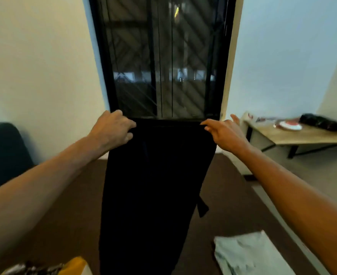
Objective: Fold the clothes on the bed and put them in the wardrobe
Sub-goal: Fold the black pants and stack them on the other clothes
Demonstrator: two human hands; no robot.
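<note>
Black fabric, apparently a pair of trousers [153, 185], hangs between both hands with its long axis vertical and its top edge level. At the left, the left hand [114, 130] grips the upper left corner with curled fingers. At the right, the right hand [223, 133] pinches the upper right corner between thumb and forefinger, the other fingers loosely extended. Both hands stand equally near the garment. The lower end drops toward the brown bed [233, 195], beside a pale folded garment [249, 255]. The next fold probably requires bringing the two corners together.
</note>
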